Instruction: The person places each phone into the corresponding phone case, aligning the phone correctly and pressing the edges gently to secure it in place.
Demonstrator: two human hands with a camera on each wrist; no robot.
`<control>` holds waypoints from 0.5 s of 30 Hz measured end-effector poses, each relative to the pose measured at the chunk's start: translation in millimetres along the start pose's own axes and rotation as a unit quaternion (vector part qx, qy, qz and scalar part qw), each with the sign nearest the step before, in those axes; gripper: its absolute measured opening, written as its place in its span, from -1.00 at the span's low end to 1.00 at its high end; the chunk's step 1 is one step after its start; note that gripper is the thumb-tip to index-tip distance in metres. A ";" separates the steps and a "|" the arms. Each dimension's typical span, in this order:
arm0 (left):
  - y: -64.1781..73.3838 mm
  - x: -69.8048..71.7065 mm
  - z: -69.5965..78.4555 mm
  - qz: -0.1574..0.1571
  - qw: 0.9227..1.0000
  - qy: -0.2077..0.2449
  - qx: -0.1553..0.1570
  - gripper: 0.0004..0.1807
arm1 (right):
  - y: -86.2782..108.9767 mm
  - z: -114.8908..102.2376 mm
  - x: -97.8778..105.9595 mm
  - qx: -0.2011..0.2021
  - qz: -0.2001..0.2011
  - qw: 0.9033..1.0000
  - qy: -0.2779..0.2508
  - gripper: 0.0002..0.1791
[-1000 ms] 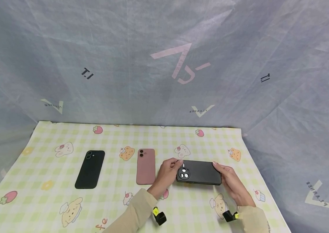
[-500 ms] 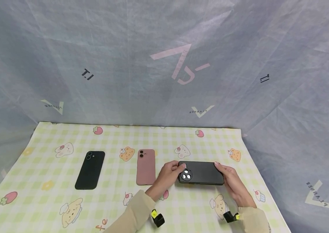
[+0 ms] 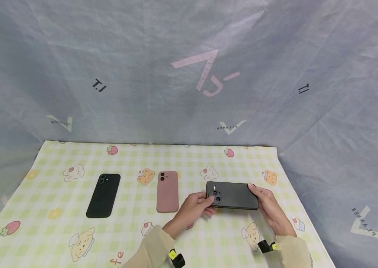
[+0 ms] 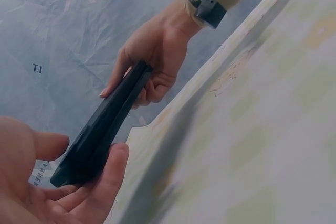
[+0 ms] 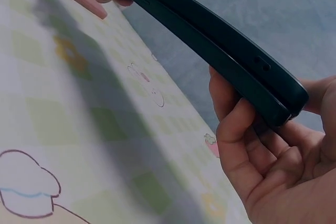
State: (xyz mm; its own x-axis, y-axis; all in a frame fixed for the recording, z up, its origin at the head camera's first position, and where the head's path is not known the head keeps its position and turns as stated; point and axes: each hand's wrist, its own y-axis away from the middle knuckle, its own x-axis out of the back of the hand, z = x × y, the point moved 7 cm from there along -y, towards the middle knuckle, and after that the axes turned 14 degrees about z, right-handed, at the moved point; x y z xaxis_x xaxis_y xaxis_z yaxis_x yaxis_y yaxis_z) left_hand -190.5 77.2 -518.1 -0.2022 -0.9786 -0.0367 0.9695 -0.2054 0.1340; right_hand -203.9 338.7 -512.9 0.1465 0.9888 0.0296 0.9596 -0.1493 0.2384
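A black phone (image 3: 237, 195) with a round camera block lies sideways between both hands, back face up. Its shadow on the cloth shows it raised off the table. Seen edge-on in the right wrist view, the black phone (image 5: 199, 35) shows two dark layers with a narrow gap that widens at the right end, like a phone and a case. The left hand (image 3: 194, 208) holds the camera end, thumb over the camera block and fingers below. Gripping the other end is the right hand (image 3: 271, 208), thumb at the top corner and fingers curled underneath in the right wrist view.
Left of the hands, a pink phone or case (image 3: 167, 195) lies camera side up. Farther left is a dark green-black one (image 3: 103, 197). A checked cloth (image 3: 135, 230) with cartoon prints covers the table, and a grey-blue curtain (image 3: 142, 74) hangs behind its far edge.
The left thumb has slid from the upper left corner down onto the camera block. The phone has shifted slightly right, and its left end has come up a little in the view.
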 end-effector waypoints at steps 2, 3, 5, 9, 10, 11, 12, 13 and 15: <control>1.0 -2.1 -0.6 -0.003 1.000 0.011 -0.001 -0.64 | -0.2 -0.9 0.2 0.000 0.001 1.000 0.000 -0.60; 1.4 -3.0 -0.7 -0.003 1.000 0.015 -0.001 -0.64 | -0.2 -1.0 0.5 0.000 0.003 1.000 0.001 -0.60; 2.2 -4.9 -1.2 -0.003 1.000 0.022 -0.002 -0.64 | -0.1 -0.8 1.0 -0.002 0.006 1.000 0.002 -0.61; 2.1 -7.1 -2.4 0.004 1.000 0.028 0.006 -0.67 | 0.9 -0.3 1.7 -0.004 0.012 1.000 0.002 -0.62; 2.0 -7.4 -2.9 0.006 0.999 0.031 0.010 -0.68 | 1.3 -0.4 1.5 -0.004 0.012 1.000 0.002 -0.63; 1.9 -7.8 -3.3 0.008 0.999 0.033 0.014 -0.69 | 1.6 -0.7 1.4 -0.002 0.012 1.000 0.002 -0.63; 1.6 -8.0 -3.7 0.011 0.999 0.036 0.019 -0.70 | 1.9 -1.0 1.0 0.000 0.011 1.000 0.002 -0.63; 1.6 -8.2 -3.9 0.012 0.999 0.041 0.023 -0.71 | 2.1 -1.3 0.7 0.001 0.009 1.000 0.002 -0.62; 1.5 -8.4 -4.0 0.015 0.999 0.045 0.027 -0.71 | 2.6 -2.0 -0.1 0.004 0.005 1.000 0.003 -0.62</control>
State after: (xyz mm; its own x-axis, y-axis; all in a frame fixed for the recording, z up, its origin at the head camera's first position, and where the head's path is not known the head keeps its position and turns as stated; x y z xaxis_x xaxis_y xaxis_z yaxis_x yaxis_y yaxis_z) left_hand -186.8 85.1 -521.5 -0.1568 -0.9802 -0.1207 0.9657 -0.1778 0.1890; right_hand -201.9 338.2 -510.4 0.1557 0.9871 0.0380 0.9600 -0.1602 0.2297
